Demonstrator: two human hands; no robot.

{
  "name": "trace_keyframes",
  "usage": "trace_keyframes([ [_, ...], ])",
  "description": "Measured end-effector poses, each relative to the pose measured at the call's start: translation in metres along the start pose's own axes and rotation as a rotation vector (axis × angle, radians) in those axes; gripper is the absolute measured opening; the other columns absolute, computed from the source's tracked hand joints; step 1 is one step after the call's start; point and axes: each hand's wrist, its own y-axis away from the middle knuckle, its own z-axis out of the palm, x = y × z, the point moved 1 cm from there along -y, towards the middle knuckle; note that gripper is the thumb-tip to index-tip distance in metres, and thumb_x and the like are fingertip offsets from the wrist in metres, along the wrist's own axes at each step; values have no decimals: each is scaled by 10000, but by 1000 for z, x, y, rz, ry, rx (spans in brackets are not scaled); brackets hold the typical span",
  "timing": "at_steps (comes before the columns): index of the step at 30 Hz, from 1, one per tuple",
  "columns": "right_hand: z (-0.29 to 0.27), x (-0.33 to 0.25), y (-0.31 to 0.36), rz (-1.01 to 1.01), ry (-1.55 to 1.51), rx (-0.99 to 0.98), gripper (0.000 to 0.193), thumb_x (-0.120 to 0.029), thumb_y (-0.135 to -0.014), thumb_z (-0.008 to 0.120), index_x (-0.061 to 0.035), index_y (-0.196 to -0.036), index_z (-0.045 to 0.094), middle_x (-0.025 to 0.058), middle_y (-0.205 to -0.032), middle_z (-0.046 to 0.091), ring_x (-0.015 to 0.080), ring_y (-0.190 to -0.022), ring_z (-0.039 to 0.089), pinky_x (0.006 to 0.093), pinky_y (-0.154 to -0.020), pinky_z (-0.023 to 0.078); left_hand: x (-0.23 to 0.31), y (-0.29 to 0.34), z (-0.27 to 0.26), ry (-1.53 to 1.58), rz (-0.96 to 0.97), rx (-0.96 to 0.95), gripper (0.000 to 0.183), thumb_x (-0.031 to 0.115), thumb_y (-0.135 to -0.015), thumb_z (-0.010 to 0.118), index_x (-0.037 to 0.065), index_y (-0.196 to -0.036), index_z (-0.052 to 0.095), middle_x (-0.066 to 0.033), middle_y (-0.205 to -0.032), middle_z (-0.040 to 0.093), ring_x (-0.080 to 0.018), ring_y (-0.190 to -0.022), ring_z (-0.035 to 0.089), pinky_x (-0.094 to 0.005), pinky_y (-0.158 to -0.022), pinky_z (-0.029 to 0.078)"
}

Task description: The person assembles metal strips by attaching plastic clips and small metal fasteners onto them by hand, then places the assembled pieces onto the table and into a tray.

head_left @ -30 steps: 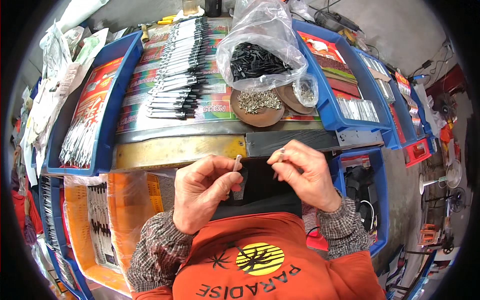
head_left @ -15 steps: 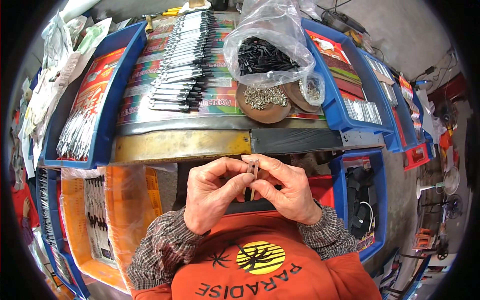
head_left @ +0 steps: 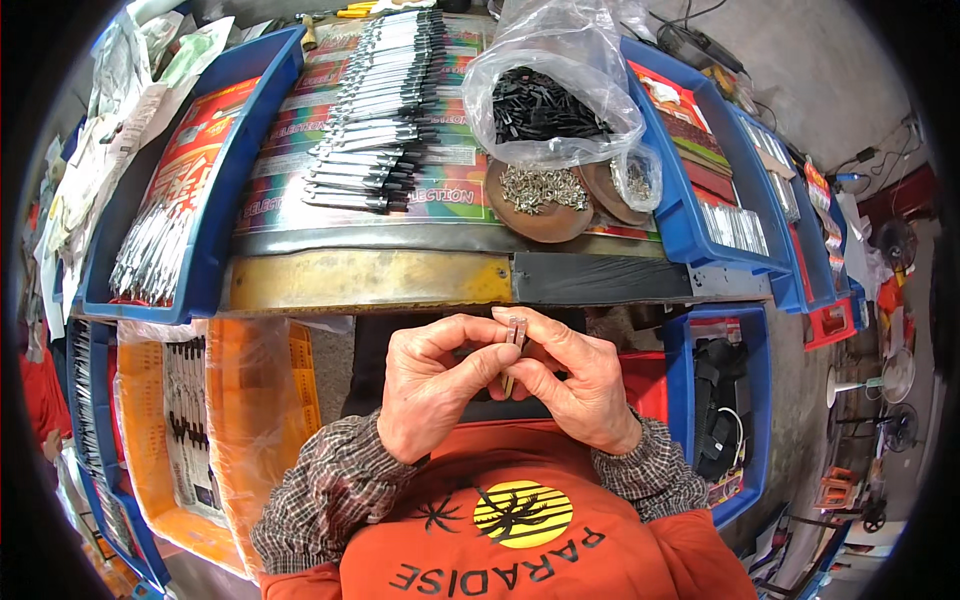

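In front of my chest, both hands pinch one small, slim metal piece (head_left: 516, 332) with two narrow parallel arms. My left hand (head_left: 432, 378) grips it between thumb and bent fingers. From the other side, the thumb and fingertips of my right hand (head_left: 578, 385) close on it. Its lower part is largely covered by the fingers. Beyond the bench edge, a round brown dish (head_left: 520, 229) bears many small shiny metal pins. Behind that dish, a clear plastic bag (head_left: 622, 100) lies open, full of small black parts (head_left: 545, 105).
A long row of slim metal-and-black pieces (head_left: 370, 130) covers the bench's middle. Blue trays of metal parts stand left (head_left: 215, 270) and right (head_left: 690, 228). Below the bench are an orange crate (head_left: 250, 400) lined with plastic and a blue bin (head_left: 762, 400) with black items.
Both hands keep their pinch on the metal piece, which is tilted slightly differently between the fingertips. The whole view has shifted a little.
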Motion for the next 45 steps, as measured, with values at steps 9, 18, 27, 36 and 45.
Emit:
trace_keyframes([
  [9, 0, 8, 1, 11, 1, -10, 435, -33, -900, 635, 7, -1319, 524, 74, -1006, 668, 89, -725, 627, 231, -608, 533, -6, -3, -2, 51, -27, -17, 113, 17, -898, 642, -59, -978, 666, -79, -826, 672, -111, -674, 610, -231, -587, 511],
  [18, -15, -2, -11, -70, 7, -63, 377, -36, -852, 687, 24, -1215, 606, 80, -866, 678, 92, -670, 626, 232, -579, 506, 2, -1, -3, 16, -107, -86, 88, 17, -904, 634, -47, -959, 660, -41, -760, 638, -62, -611, 559, -210, -541, 480],
  [27, -29, -4, -17, -86, -110, -268, 108, -46, -868, 675, 26, -948, 664, 75, -833, 645, 105, -635, 618, 224, -556, 499, 9, -2, -17, -130, -230, -329, 99, 20, -872, 676, -37, -953, 670, -27, -745, 630, -56, -637, 556, -215, -555, 462],
  [36, -19, 5, -23, -132, -164, 24, 86, 1, -884, 644, 41, -960, 636, 71, -862, 628, 99, -690, 631, 216, -595, 518, 4, -6, 8, -607, 353, 49, 195, 26, -792, 734, 18, -964, 642, -89, -808, 675, -156, -672, 670, -261, -585, 523],
  [45, -39, -2, -48, -107, 169, -95, 107, -70, -840, 696, 12, -892, 651, 82, -809, 632, 159, -715, 634, 281, -629, 496, 7, -9, -2, -880, 533, 93, 191, -33, -765, 706, 24, -936, 644, -92, -745, 623, -214, -612, 616, -306, -549, 474],
])
